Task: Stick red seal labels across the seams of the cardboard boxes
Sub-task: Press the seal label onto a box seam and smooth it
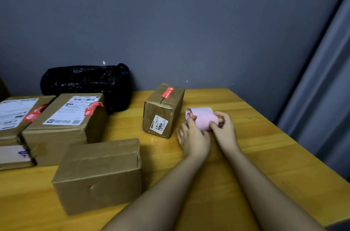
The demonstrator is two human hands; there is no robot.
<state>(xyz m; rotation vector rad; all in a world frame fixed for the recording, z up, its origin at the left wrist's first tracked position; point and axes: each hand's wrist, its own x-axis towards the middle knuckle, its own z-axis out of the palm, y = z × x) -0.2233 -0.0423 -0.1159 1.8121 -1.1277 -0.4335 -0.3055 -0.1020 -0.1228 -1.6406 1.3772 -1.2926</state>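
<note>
**Peeling the next seal from the roll**

On the wooden surface (217,155), a little right of centre in the head view, both hands meet around a pink roll of labels (203,118). The right hand (225,130) curls its fingers over the roll's right end and holds it steady. The left hand (193,137) pinches at the roll's left edge, where a sliver of red label (193,117) shows under the fingertips; each grip is therefore clamped on something, the right on the roll, the left on the label's edge.

The step in hand looks like freeing one seal from its backing. The next move would call for lifting the label clean without folding its sticky side, then carrying it to a box that lacks one.

That box is probably the plain cardboard box (98,174) at eight o'clock from the hands, whose top shows no red. At eleven o'clock, just beside the roll, a small upright box (162,111) already carries a red seal across its top seam. Further off at nine o'clock, two boxes with shipping labels (64,126) also bear red seals.

The roll is pale pink paper, loosely wound, with a tail of backing curling at its left end. A black plastic bag (87,83) sits against the wall behind.
</note>
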